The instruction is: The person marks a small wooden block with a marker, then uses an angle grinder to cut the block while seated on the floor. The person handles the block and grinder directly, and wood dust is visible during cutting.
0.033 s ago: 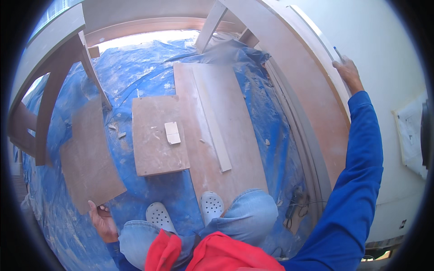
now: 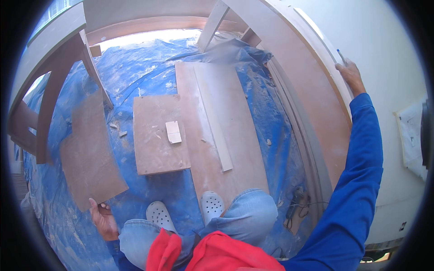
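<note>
Head view, left fingers (image 2: 93, 210) pinching flat brown board (image 2: 92, 162), right fingers (image 2: 342, 67) gripping slim stick (image 2: 340, 55)

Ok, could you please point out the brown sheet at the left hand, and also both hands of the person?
Brown sheet (image 2: 92, 160): head view, middle of its flat face.
Left hand (image 2: 104, 221): head view, middle of the hand.
Right hand (image 2: 351, 74): head view, back of the hand.

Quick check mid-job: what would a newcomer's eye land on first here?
Probably the dusty blue sheeting across the floor. At upper right, the outstretched right hand grips a slim blue-tipped tool; at lower left, the left hand holds a brown sheet by its near edge.
</note>
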`<control>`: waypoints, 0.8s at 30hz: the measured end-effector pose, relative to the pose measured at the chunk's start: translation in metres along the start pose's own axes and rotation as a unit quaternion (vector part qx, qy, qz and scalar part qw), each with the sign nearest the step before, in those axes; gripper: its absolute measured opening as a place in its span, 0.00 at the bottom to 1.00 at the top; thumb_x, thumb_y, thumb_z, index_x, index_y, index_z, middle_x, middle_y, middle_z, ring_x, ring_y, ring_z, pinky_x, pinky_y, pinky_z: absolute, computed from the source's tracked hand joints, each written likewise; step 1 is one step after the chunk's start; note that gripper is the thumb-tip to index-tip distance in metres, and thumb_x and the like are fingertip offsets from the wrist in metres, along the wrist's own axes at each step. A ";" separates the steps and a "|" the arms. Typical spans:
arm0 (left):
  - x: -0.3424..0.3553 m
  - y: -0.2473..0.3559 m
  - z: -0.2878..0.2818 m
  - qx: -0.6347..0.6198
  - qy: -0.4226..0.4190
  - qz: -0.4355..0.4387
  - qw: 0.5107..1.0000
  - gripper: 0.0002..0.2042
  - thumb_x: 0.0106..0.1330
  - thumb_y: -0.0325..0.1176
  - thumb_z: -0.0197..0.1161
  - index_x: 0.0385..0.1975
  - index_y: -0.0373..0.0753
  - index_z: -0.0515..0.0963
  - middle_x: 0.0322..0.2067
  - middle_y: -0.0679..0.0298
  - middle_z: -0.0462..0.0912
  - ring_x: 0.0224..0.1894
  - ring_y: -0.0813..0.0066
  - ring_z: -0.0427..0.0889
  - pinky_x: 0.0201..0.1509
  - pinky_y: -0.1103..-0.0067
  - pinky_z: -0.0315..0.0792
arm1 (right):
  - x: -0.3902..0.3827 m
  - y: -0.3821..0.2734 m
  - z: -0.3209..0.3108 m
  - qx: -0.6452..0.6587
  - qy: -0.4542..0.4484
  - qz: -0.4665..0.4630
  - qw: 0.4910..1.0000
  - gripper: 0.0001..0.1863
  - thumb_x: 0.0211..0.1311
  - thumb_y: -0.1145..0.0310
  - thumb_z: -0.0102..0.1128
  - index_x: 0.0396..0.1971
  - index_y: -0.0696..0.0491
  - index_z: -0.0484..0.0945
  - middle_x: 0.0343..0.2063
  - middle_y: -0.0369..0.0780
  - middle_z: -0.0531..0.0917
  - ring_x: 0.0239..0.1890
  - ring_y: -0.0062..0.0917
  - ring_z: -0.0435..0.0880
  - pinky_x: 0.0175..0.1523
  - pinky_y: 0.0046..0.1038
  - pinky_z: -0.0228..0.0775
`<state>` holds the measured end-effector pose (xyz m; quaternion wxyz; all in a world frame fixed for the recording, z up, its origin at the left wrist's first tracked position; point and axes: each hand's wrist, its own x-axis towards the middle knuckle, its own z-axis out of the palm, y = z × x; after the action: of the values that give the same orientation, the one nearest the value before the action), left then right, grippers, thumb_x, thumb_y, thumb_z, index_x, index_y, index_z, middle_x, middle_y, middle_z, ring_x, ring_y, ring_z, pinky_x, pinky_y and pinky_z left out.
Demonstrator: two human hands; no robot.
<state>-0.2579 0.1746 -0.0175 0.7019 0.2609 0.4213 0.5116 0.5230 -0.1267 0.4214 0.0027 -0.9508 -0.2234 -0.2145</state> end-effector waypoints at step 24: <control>-0.001 -0.027 0.108 0.067 -0.124 -0.071 0.988 0.13 0.83 0.44 0.64 0.52 0.40 0.81 0.42 0.68 0.86 0.38 0.79 0.81 0.42 0.77 0.75 | 0.131 0.100 0.146 0.137 0.070 -0.062 0.986 0.24 0.79 0.48 0.60 0.50 0.56 0.87 0.42 0.45 0.89 0.47 0.33 0.87 0.57 0.37 0.75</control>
<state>-0.1521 0.1715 0.0166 0.7642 0.3379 0.3817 0.3951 0.7311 -0.1469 0.3511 0.1353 -0.9083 -0.3083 -0.2481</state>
